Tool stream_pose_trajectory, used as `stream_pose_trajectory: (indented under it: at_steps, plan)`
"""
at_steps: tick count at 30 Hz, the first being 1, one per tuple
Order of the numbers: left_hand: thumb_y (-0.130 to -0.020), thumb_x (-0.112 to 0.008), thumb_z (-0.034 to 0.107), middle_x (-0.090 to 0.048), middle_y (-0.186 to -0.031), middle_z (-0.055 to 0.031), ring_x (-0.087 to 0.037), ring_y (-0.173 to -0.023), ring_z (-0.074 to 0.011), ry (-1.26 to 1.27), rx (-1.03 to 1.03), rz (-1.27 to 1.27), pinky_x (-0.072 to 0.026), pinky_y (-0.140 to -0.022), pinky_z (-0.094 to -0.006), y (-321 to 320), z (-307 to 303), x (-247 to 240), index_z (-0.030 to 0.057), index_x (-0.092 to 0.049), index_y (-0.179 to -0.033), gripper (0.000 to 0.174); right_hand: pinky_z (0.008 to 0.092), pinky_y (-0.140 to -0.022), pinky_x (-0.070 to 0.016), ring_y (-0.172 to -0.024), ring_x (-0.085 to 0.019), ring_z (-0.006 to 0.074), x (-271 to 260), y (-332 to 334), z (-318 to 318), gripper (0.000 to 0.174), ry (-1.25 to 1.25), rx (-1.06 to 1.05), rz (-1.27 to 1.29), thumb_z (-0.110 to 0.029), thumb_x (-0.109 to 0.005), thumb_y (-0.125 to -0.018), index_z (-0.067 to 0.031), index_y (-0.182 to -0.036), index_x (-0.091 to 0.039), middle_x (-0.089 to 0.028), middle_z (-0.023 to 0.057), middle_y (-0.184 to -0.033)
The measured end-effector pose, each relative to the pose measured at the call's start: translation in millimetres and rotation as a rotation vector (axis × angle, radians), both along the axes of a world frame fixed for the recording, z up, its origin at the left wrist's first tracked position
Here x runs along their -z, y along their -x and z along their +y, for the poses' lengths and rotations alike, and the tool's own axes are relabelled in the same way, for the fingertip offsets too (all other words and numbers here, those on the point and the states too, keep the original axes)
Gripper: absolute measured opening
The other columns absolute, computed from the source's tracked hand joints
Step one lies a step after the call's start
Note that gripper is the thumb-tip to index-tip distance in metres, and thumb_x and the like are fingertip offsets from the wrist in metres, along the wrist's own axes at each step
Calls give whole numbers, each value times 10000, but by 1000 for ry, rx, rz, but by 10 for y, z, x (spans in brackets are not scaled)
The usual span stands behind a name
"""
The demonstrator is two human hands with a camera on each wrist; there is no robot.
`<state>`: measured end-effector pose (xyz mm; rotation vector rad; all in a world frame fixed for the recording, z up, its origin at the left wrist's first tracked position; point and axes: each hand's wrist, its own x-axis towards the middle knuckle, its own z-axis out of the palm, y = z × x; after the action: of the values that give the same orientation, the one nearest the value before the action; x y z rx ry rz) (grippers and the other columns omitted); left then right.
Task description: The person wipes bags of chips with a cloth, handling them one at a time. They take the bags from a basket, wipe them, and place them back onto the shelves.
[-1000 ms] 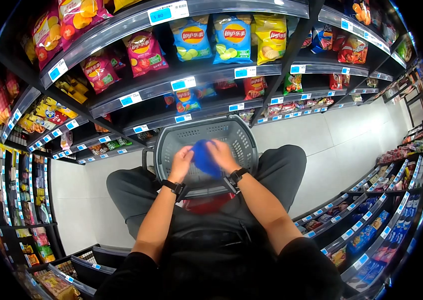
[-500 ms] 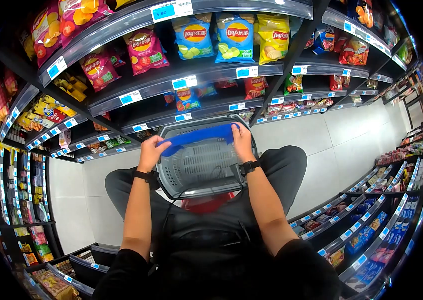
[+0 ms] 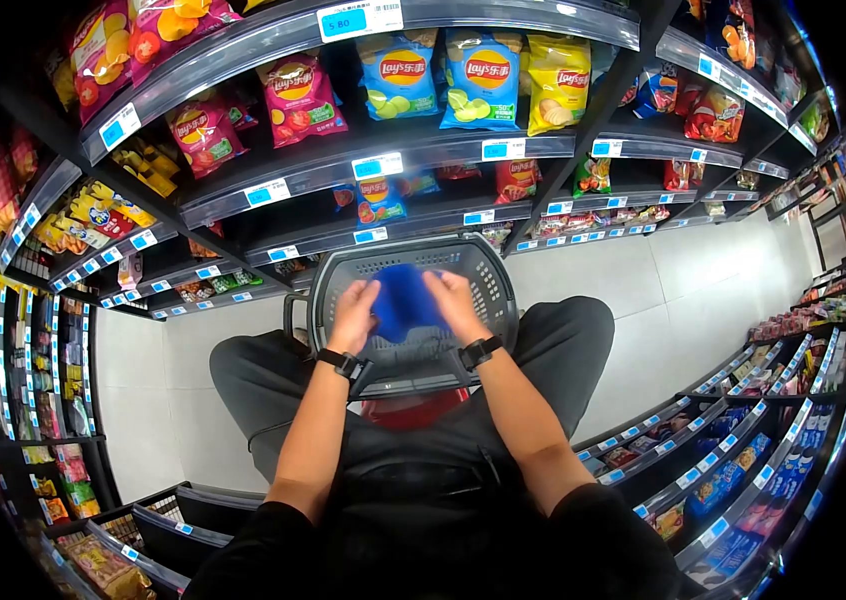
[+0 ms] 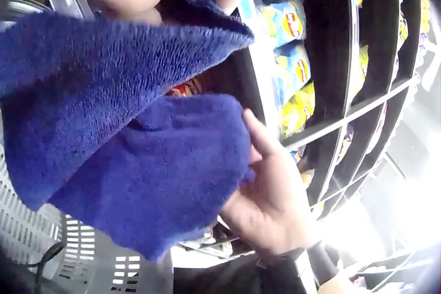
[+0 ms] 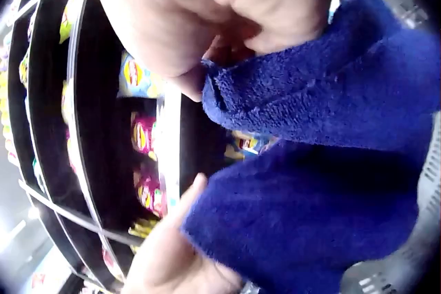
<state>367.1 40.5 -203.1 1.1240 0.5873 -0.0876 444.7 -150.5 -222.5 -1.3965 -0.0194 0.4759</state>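
A blue towel [image 3: 403, 303] hangs between my two hands over the grey shopping basket [image 3: 343, 372], partly blurred in the head view. My left hand [image 3: 354, 315] pinches its left side, and my right hand [image 3: 455, 305] pinches the right side. Seen from the left wrist, the towel [image 4: 165, 163] is doubled over, one layer draping above the other. In the right wrist view, the fingers of my right hand [image 5: 234, 11] are curled on a folded corner of the fluffy cloth, while my left hand [image 5: 179, 266] holds the lower layer.
The basket sits between the person's bent knees, close to a shelf [image 3: 383, 170] with chip bags [image 3: 481, 85]. A red object [image 3: 413, 410] is at its near side. More stocked shelves [image 3: 733, 470] stand at right and left; pale floor tiles [image 3: 633, 275] lie between them.
Half a second ago my hands were wide apart with the towel stretched along the basket's far rim. They have come together over the basket, and the towel now hangs doubled between them.
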Motion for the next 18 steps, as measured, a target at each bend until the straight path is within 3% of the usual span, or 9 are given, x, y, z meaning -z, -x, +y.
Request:
stream_pose_trajectory:
  at_steps: [2, 3, 7, 14, 18]
  plan:
    - [-992, -583, 219, -624, -949, -8, -609, -814, -92, -21, 45, -75, -516, -702, -271, 5, -161, -11, 97, -561, -1061, 142, 203, -499, -370, -566, -483, 25, -220, 161, 118, 264, -14, -78, -81, -243, -625, -962, -6, -1039, -714, -589, -60, -697]
    - [-992, -581, 207, -625, -963, -11, -612, -825, -94, -29, 40, -89, -518, -711, -270, 5, -231, -34, 91, -557, -1068, 141, 233, -566, -436, -631, -561, 82, -233, 212, 150, 288, 83, -106, -193, -216, -619, -957, 19, -1102, -700, -639, 0, -761]
    - [-982, -585, 156, -635, -1013, -18, -620, -865, -100, -45, 3, -142, -521, -750, -265, 40, -349, -137, 64, -562, -1130, 176, 296, -688, -480, -777, -621, 179, -246, 269, 221, 273, 107, -40, -431, -162, -616, -937, 30, -1119, -684, -665, 128, -907]
    - [-925, -646, 65, -659, -1032, -33, -619, -875, -89, -86, 5, -201, -523, -789, -242, 73, -314, -180, 10, -598, -1279, 361, 311, -656, -459, -724, -591, 211, -395, 248, 153, 275, 307, -82, -528, -137, -611, -920, 36, -1125, -674, -607, 149, -814]
    - [-906, -657, 33, -669, -1028, -56, -632, -879, -101, -119, -20, -203, -530, -794, -241, 80, -349, -168, -14, -617, -1250, 349, 321, -669, -462, -729, -588, 233, -404, 288, 180, 285, 272, -81, -544, -111, -591, -924, 44, -1154, -656, -597, 155, -837]
